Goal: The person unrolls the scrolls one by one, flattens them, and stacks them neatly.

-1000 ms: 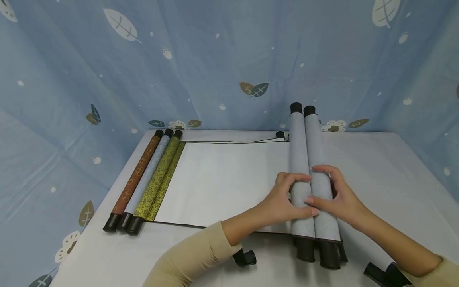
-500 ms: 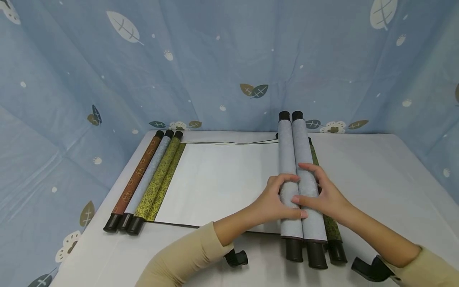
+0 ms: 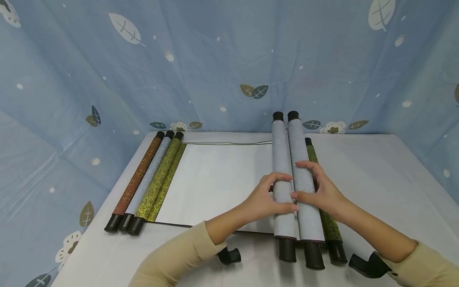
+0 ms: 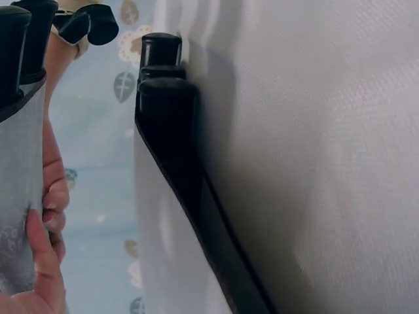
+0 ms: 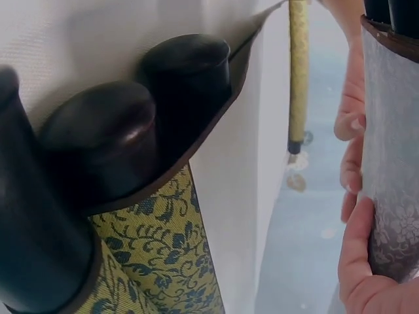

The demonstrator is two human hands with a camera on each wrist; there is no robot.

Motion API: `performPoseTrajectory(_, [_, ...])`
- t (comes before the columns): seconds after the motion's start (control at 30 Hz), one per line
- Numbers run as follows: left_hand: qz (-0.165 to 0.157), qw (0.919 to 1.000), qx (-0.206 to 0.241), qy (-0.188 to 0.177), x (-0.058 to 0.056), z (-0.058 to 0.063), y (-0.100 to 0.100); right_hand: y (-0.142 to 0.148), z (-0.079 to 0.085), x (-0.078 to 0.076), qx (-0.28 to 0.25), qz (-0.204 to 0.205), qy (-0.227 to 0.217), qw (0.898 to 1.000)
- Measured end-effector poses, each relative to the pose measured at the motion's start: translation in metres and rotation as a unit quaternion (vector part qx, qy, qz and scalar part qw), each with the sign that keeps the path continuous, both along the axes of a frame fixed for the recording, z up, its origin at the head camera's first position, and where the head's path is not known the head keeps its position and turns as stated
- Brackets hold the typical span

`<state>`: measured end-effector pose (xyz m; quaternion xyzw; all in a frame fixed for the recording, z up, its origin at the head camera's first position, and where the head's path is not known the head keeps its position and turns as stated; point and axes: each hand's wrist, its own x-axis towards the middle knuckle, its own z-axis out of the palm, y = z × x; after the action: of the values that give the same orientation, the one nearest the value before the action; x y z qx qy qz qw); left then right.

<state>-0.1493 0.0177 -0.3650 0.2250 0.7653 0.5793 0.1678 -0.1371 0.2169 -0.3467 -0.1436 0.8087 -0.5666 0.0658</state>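
A pale blue scroll with black end knobs is held over the right end of a white paper sheet (image 3: pixel 226 179), its two rolls side by side with a narrow gap between. My left hand (image 3: pixel 259 201) grips the left roll (image 3: pixel 281 151), thumb and forefinger around it. Around the right roll (image 3: pixel 297 149) curl the fingers of my right hand (image 3: pixel 324 193). Just right of it lies a yellow-green patterned roll (image 3: pixel 330 227), partly covered by that hand. The sheet's left end meets another yellow-green roll (image 3: pixel 159 175).
At the left of the white table (image 3: pixel 376 179) a brown scroll (image 3: pixel 138 179) and a pale blue scroll (image 3: pixel 150 171) lie beside the yellow-green roll. Behind the table hangs a blue leaf-print cloth (image 3: pixel 215 59). Black wrist devices (image 3: pixel 229 256) sit at both sleeves.
Both hands have carried the pale blue scroll leftward, uncovering the yellow-green roll on the right. Its two rolls have parted slightly, leaving a thin gap.
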Motion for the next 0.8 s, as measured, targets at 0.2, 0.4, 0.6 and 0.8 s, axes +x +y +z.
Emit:
performPoseTrajectory(0.2, [-0.002,0.9999,0.000,0.013,-0.002,0.003,-0.008,0.001,0.003,-0.002,-0.004,0.001,-0.003,1.000])
performPoseTrajectory(0.4, [0.007,1.0000,0.003,-0.005,-0.003,0.001,-0.011,0.002,0.006,-0.003,0.008,0.014,-0.035,0.999])
performPoseTrajectory(0.6, [0.028,0.9995,-0.014,0.005,-0.003,-0.001,-0.009,-0.004,0.004,-0.004,0.044,-0.024,-0.002,0.999])
performPoseTrajectory(0.8, [0.061,0.9966,-0.055,0.014,-0.003,-0.003,-0.005,-0.009,0.003,-0.007,0.067,-0.052,0.014,0.996])
